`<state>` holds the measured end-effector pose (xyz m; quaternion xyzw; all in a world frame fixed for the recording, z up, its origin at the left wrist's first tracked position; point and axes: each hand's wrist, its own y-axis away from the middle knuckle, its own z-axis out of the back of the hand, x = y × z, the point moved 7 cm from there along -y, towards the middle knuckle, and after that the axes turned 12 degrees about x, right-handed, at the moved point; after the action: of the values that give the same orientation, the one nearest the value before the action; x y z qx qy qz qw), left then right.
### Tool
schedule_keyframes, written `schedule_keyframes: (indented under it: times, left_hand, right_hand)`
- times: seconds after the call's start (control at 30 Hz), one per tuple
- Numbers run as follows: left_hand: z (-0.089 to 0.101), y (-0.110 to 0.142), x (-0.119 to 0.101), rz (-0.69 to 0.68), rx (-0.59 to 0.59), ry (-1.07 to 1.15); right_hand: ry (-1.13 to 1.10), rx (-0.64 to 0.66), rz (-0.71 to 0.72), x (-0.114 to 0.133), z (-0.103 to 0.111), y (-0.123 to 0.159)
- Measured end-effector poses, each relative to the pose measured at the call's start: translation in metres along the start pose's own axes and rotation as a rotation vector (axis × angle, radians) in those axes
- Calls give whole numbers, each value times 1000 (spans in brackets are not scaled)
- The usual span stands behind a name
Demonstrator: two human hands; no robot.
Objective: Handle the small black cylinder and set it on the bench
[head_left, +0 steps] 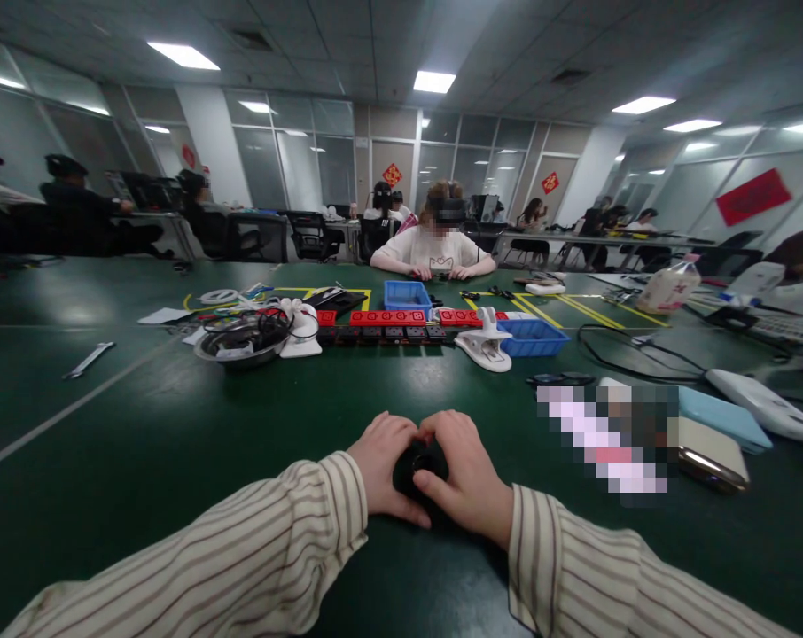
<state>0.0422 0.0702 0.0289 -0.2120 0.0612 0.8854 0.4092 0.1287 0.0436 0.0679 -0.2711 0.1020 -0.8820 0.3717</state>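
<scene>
Both my hands meet at the front middle of the green table (242, 496), cupped around a small rounded black object (409, 468). My left hand (381, 461) wraps its left side, the thumb stretched low along the near edge. From the other side my right hand (464, 462) closes over it, with its thumb against the front. The fingertips of the two hands come together at the far side. Much of the black object is hidden by my fingers, and its exact kind does not show.
Ahead stand a metal bowl (242, 359) with cables, red socket-like blocks (388, 317), blue trays (533, 338) (405, 294) and a white clip stand (487, 344). At right lie a light-blue case (724, 416), a cream-coloured device (713, 452) and a bottle (668, 285). A person (438, 239) sits opposite.
</scene>
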Motion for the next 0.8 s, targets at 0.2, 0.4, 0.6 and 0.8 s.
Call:
schedule_keyframes:
  times: [0.2,0.4,0.6,0.8]
  left_hand:
    - [0,3,-1,31,-79,-110]
    - [-2,1,2,2,-75,-109]
    - [-6,2,3,-20,-64,-68]
    - [-5,4,4,-3,-30,-24]
  right_hand:
    - [73,43,-45,-4,-8,-2]
    - [107,105,-58,1,-14,-2]
    - [99,112,-93,5,-18,0]
    - [21,63,-101,3,-10,2]
